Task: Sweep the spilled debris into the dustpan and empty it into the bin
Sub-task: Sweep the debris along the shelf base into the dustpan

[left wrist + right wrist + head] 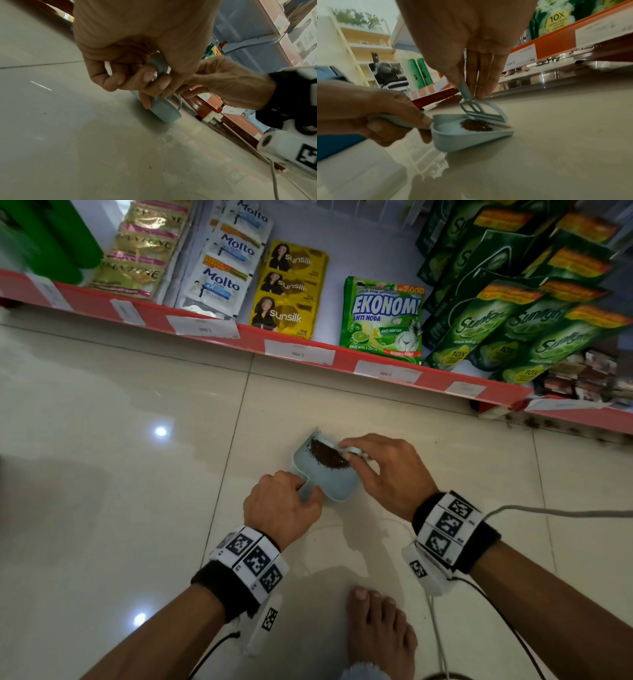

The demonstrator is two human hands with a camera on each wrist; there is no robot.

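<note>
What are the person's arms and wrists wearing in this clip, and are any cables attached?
Both forearms are bare, without sleeves. Each wrist carries a black band topped with white blocks printed with black square markers. A white camera housing hangs under each wrist. A dark cable trails from the left unit; dark and pale grey cables run from the right.

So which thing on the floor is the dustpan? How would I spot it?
Find the long red shelf edge with soap packets, then look down to the shiny tiled floor. The dustpan sits between two hands, pale blue, with a dark crumb pile inside; nothing else on the tiles is blue.
</note>
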